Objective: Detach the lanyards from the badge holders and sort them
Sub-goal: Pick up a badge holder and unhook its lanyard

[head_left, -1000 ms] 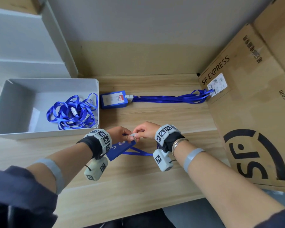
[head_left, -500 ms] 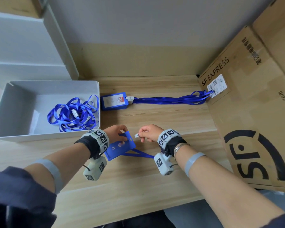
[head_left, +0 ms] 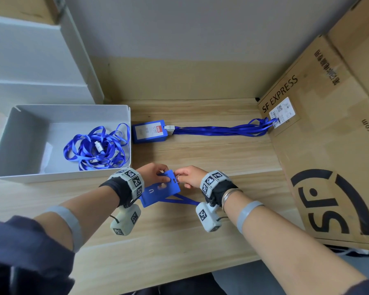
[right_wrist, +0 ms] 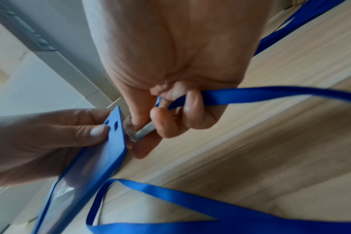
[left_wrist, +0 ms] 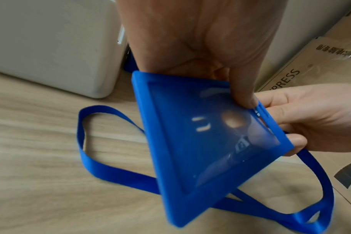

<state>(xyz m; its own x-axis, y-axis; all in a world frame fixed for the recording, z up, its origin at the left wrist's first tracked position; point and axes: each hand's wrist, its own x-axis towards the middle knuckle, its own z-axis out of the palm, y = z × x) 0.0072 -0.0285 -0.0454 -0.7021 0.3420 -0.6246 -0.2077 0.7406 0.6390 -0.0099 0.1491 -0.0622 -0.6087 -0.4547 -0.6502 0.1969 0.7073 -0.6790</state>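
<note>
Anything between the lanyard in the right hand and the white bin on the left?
Only the left hand and the badge holder it holds, directly between the right hand and the white bin. The bin's top is open, with loose lanyards inside.

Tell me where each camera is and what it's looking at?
Head: up high, looking down at the desk; both forearms, left hand, right hand.
Left wrist: looks along the left hand at the badge holder.
Right wrist: looks along the right hand at the lanyard clip.
All show that holder and both hands.
</note>
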